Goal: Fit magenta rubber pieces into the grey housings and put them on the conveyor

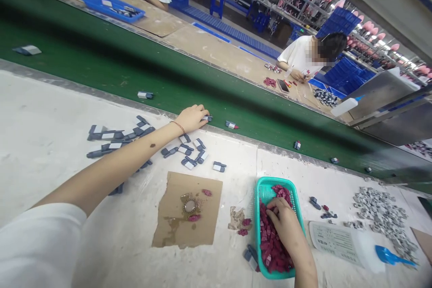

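Observation:
At the near edge of the green conveyor belt, my left hand (191, 118) has its fingers closed on a small dark grey and white plastic part (207, 118). My right hand (283, 220) reaches into a teal plastic basket (258, 234) heaped with small maroon plastic pieces (270, 243). Its fingers are bent down against the pile; whatever they pinch is hidden. Between my arms lies a torn cardboard sheet (209, 225) with a small round cap of liquid (190, 206), wet stains and two maroon pieces. Several more grey and white parts (219, 166) lie near my left forearm.
Several parts ride on the green belt (249, 121). Right of the basket are a labelled white bottle (337, 243) with a blue nozzle, lying down, and a pile of light grey pieces (381, 211). Across the belt, two people sit at a bench; a blue tray (91, 2) lies there.

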`<state>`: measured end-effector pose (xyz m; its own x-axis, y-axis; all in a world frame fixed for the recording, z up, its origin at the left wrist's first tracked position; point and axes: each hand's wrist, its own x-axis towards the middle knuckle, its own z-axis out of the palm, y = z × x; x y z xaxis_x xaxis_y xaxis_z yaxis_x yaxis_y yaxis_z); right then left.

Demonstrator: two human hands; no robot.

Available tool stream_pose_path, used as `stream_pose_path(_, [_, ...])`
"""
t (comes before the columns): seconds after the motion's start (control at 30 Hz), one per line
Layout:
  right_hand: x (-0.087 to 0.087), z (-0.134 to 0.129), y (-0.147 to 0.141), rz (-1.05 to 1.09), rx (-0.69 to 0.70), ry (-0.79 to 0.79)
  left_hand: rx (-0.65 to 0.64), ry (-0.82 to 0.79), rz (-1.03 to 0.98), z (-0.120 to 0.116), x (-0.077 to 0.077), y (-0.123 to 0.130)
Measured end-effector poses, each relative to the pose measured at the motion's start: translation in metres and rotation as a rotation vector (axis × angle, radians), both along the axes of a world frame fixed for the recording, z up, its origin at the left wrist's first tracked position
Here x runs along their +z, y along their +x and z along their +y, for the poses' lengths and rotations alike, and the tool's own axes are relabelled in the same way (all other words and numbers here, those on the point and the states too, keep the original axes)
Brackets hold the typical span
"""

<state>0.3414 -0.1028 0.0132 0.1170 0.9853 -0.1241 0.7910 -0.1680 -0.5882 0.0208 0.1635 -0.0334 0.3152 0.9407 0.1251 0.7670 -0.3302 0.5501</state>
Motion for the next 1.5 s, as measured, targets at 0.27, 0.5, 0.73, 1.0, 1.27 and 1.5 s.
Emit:
stream_pose_path(0.27, [0.016,-0.009,-0.018,0.647,-0.399,0.105,0.037,-0.232,-0.441,-0.053,0.011,0.012])
stream_pose_path(0.5, [0.018,-0.003,-0.069,0.823,-0.309,0.104,-0.050,-0.772,-0.801,-0.151,0.029,-0.009])
stream_pose_path(0.73, [0.001,0.013,-0.134,0.806,-0.115,-0.042,0.076,-0.944,-1.030,-0.194,0.028,-0.028])
stream_pose_path(1.0, [-0.026,0.020,-0.157,0.494,0.335,0.145,0.281,-0.908,-1.191,-0.210,0.014,-0.034])
stream_pose_path(1.27, [-0.033,0.017,-0.157,0.252,0.605,0.333,0.287,-0.989,-1.298,-0.209,0.014,-0.039])
stream_pose_path(1.5, [-0.035,0.012,-0.158,-0.015,0.727,0.338,0.236,-1.010,-1.302,-0.208,0.016,-0.041])
